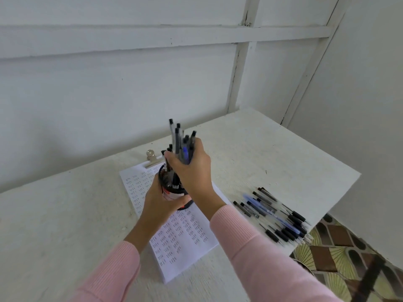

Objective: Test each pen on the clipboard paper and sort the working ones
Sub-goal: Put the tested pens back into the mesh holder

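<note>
Right hand [189, 168] grips pens [182, 147] above left-held cup [172, 188].

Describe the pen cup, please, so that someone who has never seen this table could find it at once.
On the white table lies a sheet of paper covered in rows of small pen marks. Above its upper half the left hand holds a black mesh cup with pens in it. It is the only container; loose pens lie to its right.
</note>
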